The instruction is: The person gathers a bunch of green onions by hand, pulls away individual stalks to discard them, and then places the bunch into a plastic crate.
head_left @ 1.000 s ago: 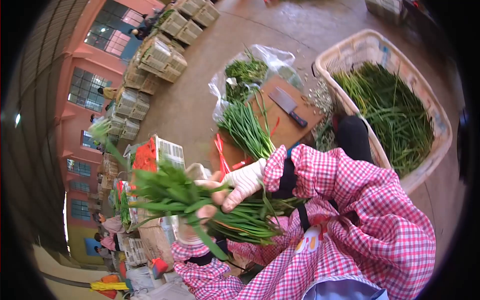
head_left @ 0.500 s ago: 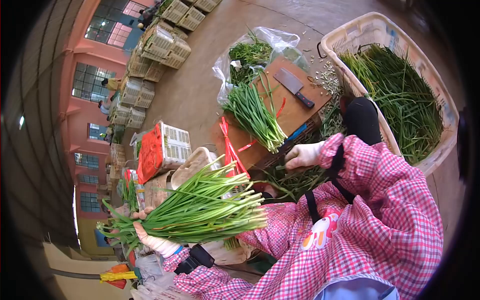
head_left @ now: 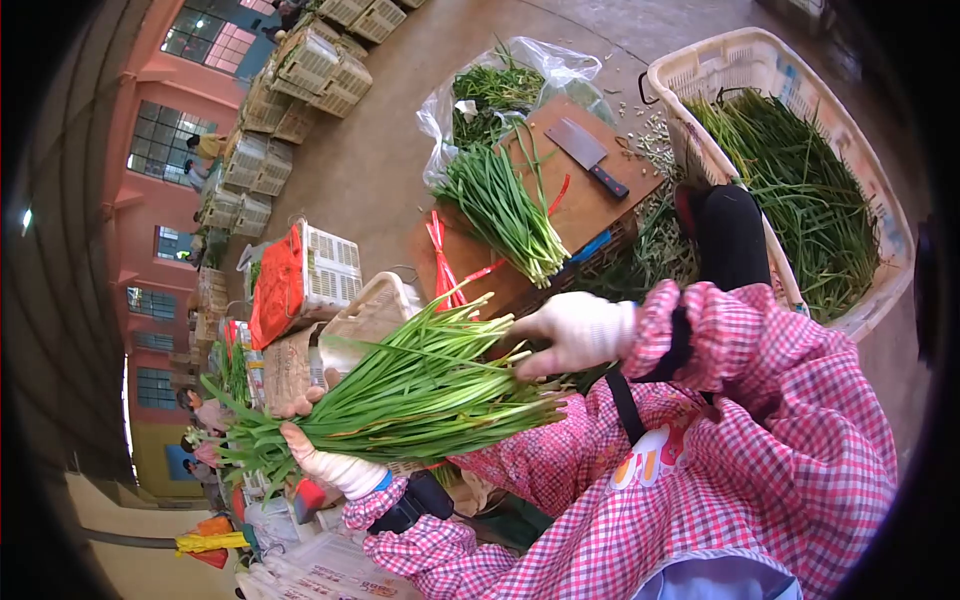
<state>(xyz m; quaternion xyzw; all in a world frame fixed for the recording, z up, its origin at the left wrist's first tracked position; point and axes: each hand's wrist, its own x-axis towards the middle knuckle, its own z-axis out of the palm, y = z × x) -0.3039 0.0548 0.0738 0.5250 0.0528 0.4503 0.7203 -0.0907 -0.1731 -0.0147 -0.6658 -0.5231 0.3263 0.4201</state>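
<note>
A large bunch of long green stalks (head_left: 420,390) lies across the middle, pale cut ends to the right. Around its leafy part on the left is my left hand (head_left: 335,455), gloved with bare fingertips, closed on it. My right hand (head_left: 575,335), in a whitish glove, is at the pale ends, thumb and fingers apart. On the brown board (head_left: 520,300) rest a second bunch (head_left: 505,215), a cleaver (head_left: 588,155) with a dark handle, and red ties (head_left: 440,265).
At the right stands a big crate (head_left: 690,125) of green leaves (head_left: 800,200). A plastic bag (head_left: 435,120) of greens lies beyond the board. Left are a crate with red cloth (head_left: 278,290), stacked crates (head_left: 320,75) and other people (head_left: 207,147).
My right hand has moved up and left from beside the board to the bunch's pale ends. My left hand and the bunch have shifted slightly right.
</note>
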